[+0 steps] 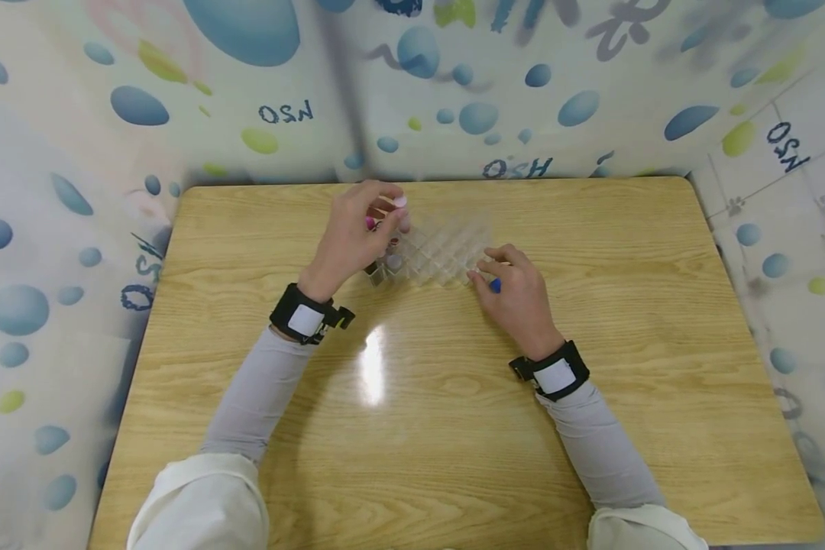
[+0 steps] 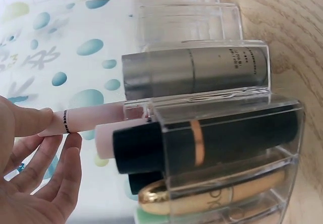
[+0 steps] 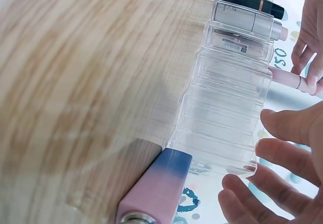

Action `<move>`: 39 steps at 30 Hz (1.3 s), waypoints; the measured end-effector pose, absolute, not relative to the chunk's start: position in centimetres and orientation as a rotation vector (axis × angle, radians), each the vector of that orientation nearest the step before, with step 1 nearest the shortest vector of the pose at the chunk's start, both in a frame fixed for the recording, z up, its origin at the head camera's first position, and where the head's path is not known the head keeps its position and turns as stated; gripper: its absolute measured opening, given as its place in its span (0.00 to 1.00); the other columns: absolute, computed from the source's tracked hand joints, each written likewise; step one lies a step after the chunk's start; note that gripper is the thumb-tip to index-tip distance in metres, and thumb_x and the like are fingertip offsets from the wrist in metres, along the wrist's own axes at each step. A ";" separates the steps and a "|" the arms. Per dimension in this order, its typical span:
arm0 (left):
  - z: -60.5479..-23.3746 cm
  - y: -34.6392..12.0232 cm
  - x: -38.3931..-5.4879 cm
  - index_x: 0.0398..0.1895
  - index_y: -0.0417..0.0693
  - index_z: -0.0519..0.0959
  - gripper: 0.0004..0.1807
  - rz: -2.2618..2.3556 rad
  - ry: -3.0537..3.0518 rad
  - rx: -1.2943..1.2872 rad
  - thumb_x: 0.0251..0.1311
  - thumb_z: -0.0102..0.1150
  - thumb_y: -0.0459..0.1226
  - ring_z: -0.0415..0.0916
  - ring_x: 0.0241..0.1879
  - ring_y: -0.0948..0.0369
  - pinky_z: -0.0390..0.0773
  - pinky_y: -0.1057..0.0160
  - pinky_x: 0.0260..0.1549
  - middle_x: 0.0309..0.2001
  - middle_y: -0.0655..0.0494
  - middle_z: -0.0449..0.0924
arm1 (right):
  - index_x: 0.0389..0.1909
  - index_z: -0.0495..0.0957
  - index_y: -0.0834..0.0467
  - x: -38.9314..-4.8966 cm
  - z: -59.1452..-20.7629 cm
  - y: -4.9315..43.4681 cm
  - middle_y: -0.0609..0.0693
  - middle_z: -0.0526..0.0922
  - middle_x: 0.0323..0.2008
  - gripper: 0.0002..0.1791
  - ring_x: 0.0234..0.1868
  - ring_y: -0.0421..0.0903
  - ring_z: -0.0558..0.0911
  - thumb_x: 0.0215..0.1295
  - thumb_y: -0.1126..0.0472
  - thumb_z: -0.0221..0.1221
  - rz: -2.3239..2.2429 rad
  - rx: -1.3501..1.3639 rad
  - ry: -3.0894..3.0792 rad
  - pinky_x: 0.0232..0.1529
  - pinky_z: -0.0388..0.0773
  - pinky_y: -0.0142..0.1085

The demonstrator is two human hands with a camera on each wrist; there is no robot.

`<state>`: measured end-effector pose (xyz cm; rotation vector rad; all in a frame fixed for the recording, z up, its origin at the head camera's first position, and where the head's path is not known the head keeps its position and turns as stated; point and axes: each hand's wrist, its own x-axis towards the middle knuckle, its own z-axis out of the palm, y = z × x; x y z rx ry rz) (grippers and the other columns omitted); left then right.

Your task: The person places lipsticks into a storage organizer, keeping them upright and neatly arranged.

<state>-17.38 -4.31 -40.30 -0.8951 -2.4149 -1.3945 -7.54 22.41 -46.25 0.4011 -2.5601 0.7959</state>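
A clear plastic organizer with slanted compartments sits near the table's back edge. My left hand pinches a pale pink cosmetic tube between thumb and fingers at the organizer's left part; the tube's far end is in or behind a compartment. Beside it in the left wrist view are a silver-grey tube, a black tube with a copper band and a gold-capped tube. At the organizer's right end, my right hand has loosely bent, spread fingers near its edge; contact is unclear.
A blue-to-pink square-sided tube is by the organizer's right end, beside my right hand. The wooden table meets a patterned wall covering at the back and both sides.
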 end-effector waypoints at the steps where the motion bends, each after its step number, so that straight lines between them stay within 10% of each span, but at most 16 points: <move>1: -40.4 -4.3 -17.4 0.51 0.36 0.82 0.13 -1.396 -2.421 -0.892 0.68 0.63 0.33 0.88 0.42 0.54 0.86 0.55 0.33 0.48 0.45 0.85 | 0.39 0.91 0.67 -7.5 -46.3 22.4 0.61 0.86 0.46 0.16 0.48 0.57 0.85 0.63 0.55 0.71 0.791 0.402 -2.563 0.46 0.86 0.50; 39: -42.7 -4.5 -17.8 0.47 0.41 0.84 0.11 -1.086 -2.736 -0.835 0.66 0.66 0.37 0.74 0.31 0.58 0.74 0.61 0.31 0.42 0.51 0.84 | 0.37 0.90 0.67 -7.3 -46.3 22.1 0.61 0.86 0.46 0.15 0.49 0.57 0.85 0.64 0.57 0.70 0.757 0.410 -2.547 0.43 0.86 0.48</move>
